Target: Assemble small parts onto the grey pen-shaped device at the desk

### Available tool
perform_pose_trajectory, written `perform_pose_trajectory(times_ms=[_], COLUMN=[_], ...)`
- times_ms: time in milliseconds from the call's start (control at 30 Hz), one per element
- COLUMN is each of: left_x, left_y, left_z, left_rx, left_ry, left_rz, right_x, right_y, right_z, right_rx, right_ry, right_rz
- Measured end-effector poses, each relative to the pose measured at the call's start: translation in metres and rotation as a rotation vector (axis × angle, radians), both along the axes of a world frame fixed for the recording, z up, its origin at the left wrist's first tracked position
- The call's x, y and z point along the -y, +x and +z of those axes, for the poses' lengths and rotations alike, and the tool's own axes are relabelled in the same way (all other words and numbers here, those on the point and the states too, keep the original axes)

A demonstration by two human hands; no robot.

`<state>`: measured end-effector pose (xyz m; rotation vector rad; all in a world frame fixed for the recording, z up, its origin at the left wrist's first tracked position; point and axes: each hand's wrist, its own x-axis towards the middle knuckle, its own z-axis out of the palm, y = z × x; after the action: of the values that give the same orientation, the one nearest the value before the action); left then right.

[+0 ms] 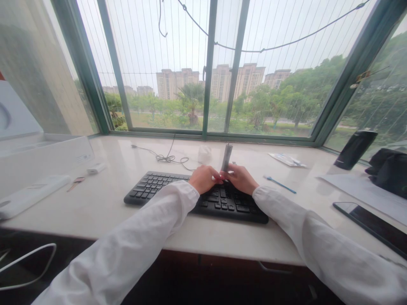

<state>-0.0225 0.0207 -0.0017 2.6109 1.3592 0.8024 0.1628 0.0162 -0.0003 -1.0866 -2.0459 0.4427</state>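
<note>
Both my hands meet over the middle of a black keyboard (152, 186) on a pale stone sill. My left hand (203, 178) is closed, its fingertips pinched against the base of a slim grey tube-shaped thing (227, 156) that stands upright. My right hand (242, 178) is also closed around the bottom of that same grey thing. I cannot make out what the grey thing is. White sleeves cover both forearms.
A tangled thin cable (168, 159) and a small white lump (204, 154) lie behind the keyboard. A blue pen (280, 184), a black cylinder (354, 149), a dark phone (372, 223), white boxes (38, 161) and a key (75, 182) sit around. The windows (210, 67) are behind.
</note>
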Motion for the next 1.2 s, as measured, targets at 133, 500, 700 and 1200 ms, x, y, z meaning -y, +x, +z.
perform_pose_trajectory(times_ms=[133, 500, 700, 1200], left_x=[0.0012, 0.0066, 0.0069, 0.0071], left_y=[0.0013, 0.0022, 0.0025, 0.0019], left_z=[0.0004, 0.0039, 0.0037, 0.0027], left_rx=[0.011, 0.034, 0.032, 0.051], left_ry=[-0.024, -0.034, -0.015, -0.021], left_rz=[0.014, 0.017, 0.011, -0.01], right_x=[0.0006, 0.0001, -0.0033, -0.0038], right_y=[0.0, -0.0003, 0.0017, 0.001], right_z=[0.0007, 0.0001, -0.0039, -0.0042], right_rx=[0.01, 0.019, -0.014, -0.023], right_ry=[0.016, 0.03, 0.008, -0.003], right_rz=[-0.015, -0.046, -0.025, -0.053])
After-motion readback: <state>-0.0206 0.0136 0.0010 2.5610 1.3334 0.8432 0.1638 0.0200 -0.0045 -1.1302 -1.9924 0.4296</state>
